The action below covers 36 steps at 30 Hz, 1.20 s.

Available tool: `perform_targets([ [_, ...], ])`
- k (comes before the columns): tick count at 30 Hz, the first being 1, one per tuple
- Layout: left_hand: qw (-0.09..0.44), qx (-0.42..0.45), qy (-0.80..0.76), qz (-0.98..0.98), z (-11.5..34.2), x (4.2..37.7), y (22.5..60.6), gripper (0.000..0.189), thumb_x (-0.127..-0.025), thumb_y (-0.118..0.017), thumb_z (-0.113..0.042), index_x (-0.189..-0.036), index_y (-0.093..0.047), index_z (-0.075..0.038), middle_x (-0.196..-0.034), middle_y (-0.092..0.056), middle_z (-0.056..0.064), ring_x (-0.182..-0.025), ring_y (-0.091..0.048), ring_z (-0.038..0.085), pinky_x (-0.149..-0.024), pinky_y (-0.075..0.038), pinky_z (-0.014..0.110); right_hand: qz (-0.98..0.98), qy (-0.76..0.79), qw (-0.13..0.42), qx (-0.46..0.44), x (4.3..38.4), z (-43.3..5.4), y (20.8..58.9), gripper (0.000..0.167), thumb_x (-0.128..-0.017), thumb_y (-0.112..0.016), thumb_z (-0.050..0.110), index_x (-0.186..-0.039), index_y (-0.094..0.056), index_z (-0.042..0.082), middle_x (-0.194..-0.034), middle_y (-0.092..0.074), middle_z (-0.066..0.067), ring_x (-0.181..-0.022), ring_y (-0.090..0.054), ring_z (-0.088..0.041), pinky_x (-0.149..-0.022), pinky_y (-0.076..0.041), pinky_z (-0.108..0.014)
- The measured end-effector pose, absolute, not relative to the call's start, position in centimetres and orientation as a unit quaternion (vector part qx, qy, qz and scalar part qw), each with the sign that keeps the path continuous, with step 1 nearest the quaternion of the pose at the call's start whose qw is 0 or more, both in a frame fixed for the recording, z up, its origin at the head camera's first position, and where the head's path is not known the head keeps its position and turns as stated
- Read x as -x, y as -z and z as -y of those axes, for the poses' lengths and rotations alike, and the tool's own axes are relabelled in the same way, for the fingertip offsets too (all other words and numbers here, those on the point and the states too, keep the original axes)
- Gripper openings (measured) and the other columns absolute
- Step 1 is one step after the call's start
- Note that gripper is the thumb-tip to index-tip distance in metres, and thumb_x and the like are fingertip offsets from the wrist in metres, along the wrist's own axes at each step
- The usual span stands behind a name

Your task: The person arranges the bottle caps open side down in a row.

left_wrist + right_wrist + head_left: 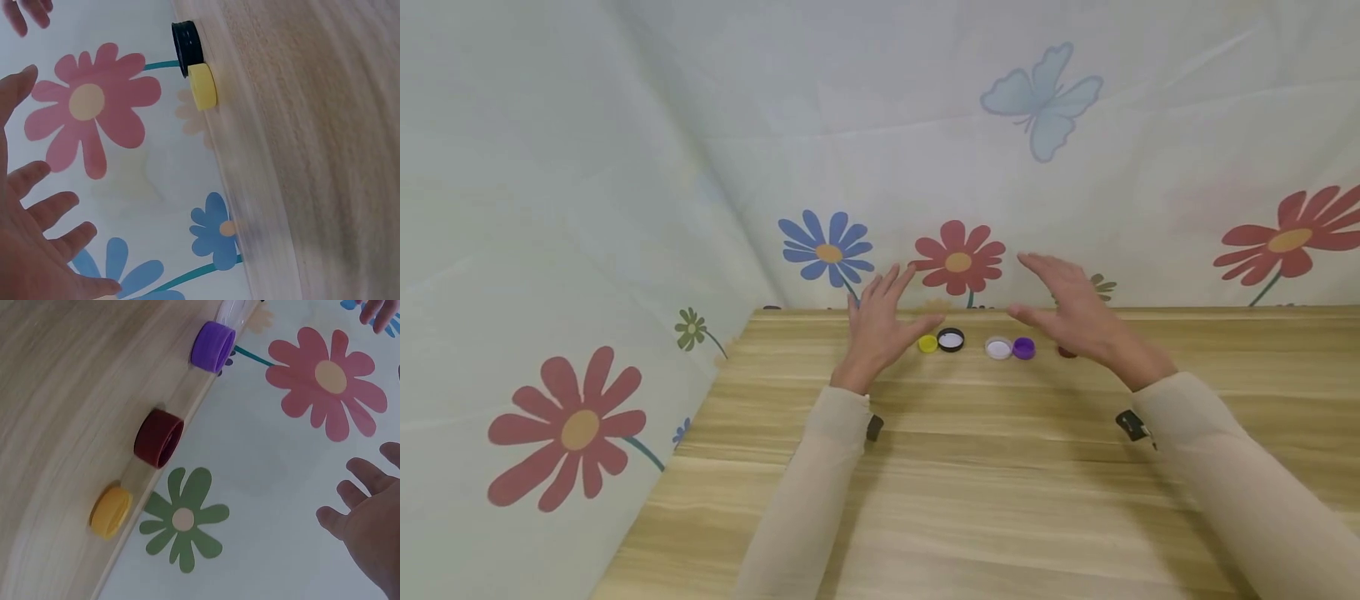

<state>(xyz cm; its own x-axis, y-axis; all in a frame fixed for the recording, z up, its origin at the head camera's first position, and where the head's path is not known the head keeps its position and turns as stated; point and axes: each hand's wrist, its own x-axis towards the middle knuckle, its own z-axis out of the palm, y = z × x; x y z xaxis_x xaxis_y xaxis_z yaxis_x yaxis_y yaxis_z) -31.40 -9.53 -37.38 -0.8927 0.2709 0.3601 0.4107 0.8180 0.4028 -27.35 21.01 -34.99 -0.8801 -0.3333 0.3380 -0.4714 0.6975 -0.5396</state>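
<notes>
My left hand (882, 332) hovers over the back of the table, fingers spread and thumb out, holding nothing. Just past its thumb, a small yellow cap (928, 344) touches a black cap (951, 340) with a pale inside. My right hand (1075, 317) is also in the air, its fingers extended and free of any object. To its left, a clear whitish cap (998, 348) sits beside a purple cap (1024, 348). A dark red cap (159, 439) and an orange-yellow cap (111, 512) stand apart in the right wrist view; in the head view the hand largely covers them.
The wood-grain table (970, 500) ends at a back edge close behind the caps. A pale curtain (880, 100) with printed flowers and a butterfly hangs behind it and along the left. Dark wrist devices (1131, 425) sit at both cuffs.
</notes>
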Motion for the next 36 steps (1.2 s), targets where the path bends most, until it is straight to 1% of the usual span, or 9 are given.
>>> perform_targets([
  [8,0.139,0.189,0.275,0.932,10.2,31.6,37.6,0.091,-0.089,-0.081,-0.056,-0.165,-0.042,-0.022,-0.17,-0.036,0.006,-0.154,-0.033,0.038,-0.121,-0.004,0.075,0.904,-0.336,0.098,-0.243,28.1,-19.6,35.6,0.076,-0.102,-0.073,0.029,-0.163,-0.035,0.002,-0.168,-0.033,-0.023,-0.155,-0.021,-0.049,-0.122,-0.016,-0.07],
  [14,0.131,0.204,0.283,0.928,10.6,31.7,37.8,0.088,-0.09,-0.082,-0.052,-0.163,-0.045,-0.02,-0.169,-0.038,0.007,-0.152,-0.036,0.039,-0.12,-0.015,0.076,0.89,-0.351,0.104,-0.272,28.9,-18.6,36.2,0.074,-0.101,-0.075,0.026,-0.161,-0.039,0.001,-0.164,-0.04,-0.021,-0.153,-0.026,-0.047,-0.122,-0.018,-0.069],
  [18,0.126,0.216,0.292,0.923,10.6,31.7,38.0,0.087,-0.09,-0.084,-0.048,-0.162,-0.046,-0.018,-0.168,-0.039,0.009,-0.153,-0.035,0.042,-0.12,-0.018,0.074,0.893,-0.346,0.09,-0.273,29.2,-18.0,36.6,0.075,-0.101,-0.075,0.025,-0.161,-0.038,0.001,-0.165,-0.039,-0.021,-0.154,-0.026,-0.047,-0.122,-0.018,-0.068],
  [22,0.122,0.224,0.301,0.919,10.6,31.9,38.2,0.087,-0.089,-0.087,-0.042,-0.161,-0.047,-0.016,-0.168,-0.039,0.011,-0.152,-0.035,0.042,-0.121,-0.02,0.07,0.895,-0.346,0.082,-0.27,29.5,-17.4,36.9,0.076,-0.099,-0.078,0.021,-0.161,-0.039,0.0,-0.166,-0.037,-0.022,-0.153,-0.026,-0.047,-0.122,-0.018,-0.068],
  [25,0.115,0.229,0.308,0.916,10.7,32.1,38.6,0.087,-0.089,-0.089,-0.036,-0.161,-0.047,-0.014,-0.169,-0.038,0.011,-0.153,-0.035,0.04,-0.123,-0.023,0.064,0.892,-0.349,0.085,-0.274,29.8,-16.9,37.2,0.075,-0.098,-0.08,0.017,-0.159,-0.041,-0.002,-0.163,-0.04,-0.023,-0.15,-0.03,-0.049,-0.121,-0.022,-0.068],
  [27,0.111,0.229,0.312,0.915,10.7,32.2,38.8,0.087,-0.088,-0.089,-0.035,-0.162,-0.046,-0.014,-0.169,-0.037,0.011,-0.153,-0.035,0.038,-0.124,-0.026,0.06,0.891,-0.35,0.084,-0.278,30.0,-16.6,37.3,0.073,-0.097,-0.08,0.015,-0.158,-0.043,-0.003,-0.162,-0.042,-0.024,-0.148,-0.033,-0.049,-0.12,-0.024,-0.068],
  [30,0.106,0.226,0.318,0.915,10.9,32.2,39.0,0.087,-0.089,-0.089,-0.036,-0.162,-0.046,-0.013,-0.169,-0.037,0.011,-0.153,-0.035,0.037,-0.123,-0.028,0.058,0.891,-0.351,0.073,-0.28,30.3,-16.0,37.4,0.073,-0.097,-0.08,0.014,-0.157,-0.043,-0.005,-0.16,-0.044,-0.024,-0.146,-0.035,-0.048,-0.119,-0.027,-0.067],
  [32,0.102,0.22,0.322,0.915,11.0,32.2,39.1,0.087,-0.089,-0.089,-0.036,-0.162,-0.046,-0.014,-0.169,-0.036,0.01,-0.153,-0.035,0.037,-0.123,-0.027,0.058,0.891,-0.353,0.062,-0.277,30.6,-15.7,37.6,0.074,-0.097,-0.08,0.015,-0.158,-0.042,-0.004,-0.16,-0.044,-0.024,-0.147,-0.034,-0.047,-0.119,-0.027,-0.067],
  [36,0.095,0.215,0.338,0.911,11.3,32.2,39.3,0.086,-0.089,-0.089,-0.032,-0.161,-0.047,-0.012,-0.169,-0.036,0.011,-0.154,-0.034,0.037,-0.123,-0.027,0.059,0.89,-0.357,0.052,-0.278,31.0,-14.9,38.0,0.074,-0.096,-0.082,0.018,-0.157,-0.045,-0.003,-0.16,-0.045,-0.022,-0.149,-0.035,-0.045,-0.12,-0.028,-0.066],
])
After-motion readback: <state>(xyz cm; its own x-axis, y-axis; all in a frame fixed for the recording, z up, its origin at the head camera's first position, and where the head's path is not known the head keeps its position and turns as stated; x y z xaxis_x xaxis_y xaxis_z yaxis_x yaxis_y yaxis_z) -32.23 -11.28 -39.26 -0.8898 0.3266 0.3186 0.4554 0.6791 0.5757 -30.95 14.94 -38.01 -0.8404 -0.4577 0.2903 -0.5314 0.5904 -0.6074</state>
